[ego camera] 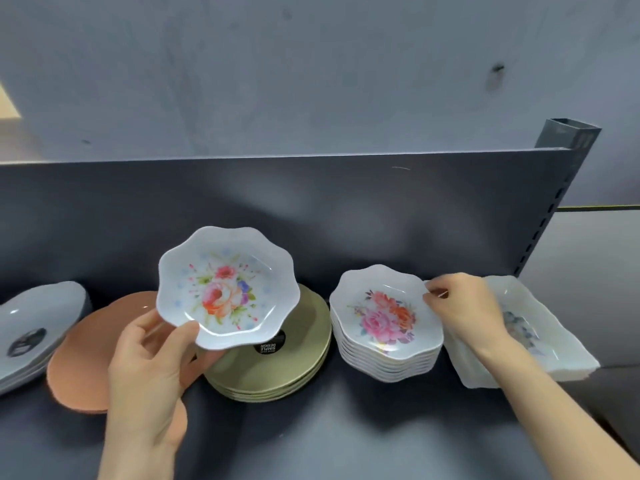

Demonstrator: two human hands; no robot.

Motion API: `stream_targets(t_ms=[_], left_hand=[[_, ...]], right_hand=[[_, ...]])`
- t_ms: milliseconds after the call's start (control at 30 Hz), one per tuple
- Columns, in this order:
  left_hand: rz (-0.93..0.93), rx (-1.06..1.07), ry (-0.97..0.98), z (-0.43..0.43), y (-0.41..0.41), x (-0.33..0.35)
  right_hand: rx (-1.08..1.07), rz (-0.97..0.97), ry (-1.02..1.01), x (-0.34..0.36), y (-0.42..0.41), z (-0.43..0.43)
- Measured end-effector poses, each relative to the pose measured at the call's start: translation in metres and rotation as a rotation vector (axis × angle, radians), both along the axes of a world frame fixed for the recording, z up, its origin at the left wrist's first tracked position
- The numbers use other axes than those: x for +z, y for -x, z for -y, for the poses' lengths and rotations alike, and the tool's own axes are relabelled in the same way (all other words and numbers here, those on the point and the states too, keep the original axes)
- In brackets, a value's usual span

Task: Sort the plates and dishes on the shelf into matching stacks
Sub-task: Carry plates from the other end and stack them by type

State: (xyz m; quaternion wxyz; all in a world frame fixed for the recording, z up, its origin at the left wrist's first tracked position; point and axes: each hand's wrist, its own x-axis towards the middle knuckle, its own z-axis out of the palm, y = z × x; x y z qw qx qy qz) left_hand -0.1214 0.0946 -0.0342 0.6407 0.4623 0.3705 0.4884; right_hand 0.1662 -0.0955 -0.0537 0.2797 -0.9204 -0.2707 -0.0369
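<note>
Above the green plate stack (277, 375), left hand (149, 368) grips a scalloped floral bowl (227, 289) by its near rim, face tilted up, presumably for pattern matching; right of that stack, right hand (460, 306) pinches the top rim of the floral bowl pile (384, 327), likely to steady it.

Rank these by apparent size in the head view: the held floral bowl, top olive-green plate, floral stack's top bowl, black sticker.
1. held floral bowl and top olive-green plate: unsure, the raised bowl is nearer the camera and hides part of the plate.
2. top bowl of the floral stack.
3. black sticker.
</note>
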Motion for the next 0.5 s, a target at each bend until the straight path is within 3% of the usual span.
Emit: stream_targets(t_ms=[167,500], left_hand=[[-0.115,-0.064,0.000,0.001,-0.004,0.004],[-0.560,-0.623,-0.219,0.002,-0.107,0.051]], right_hand=[[0.036,0.074,0.040,-0.012,-0.004,0.002],[-0.039,-0.014,-0.157,0.017,0.002,0.044]])
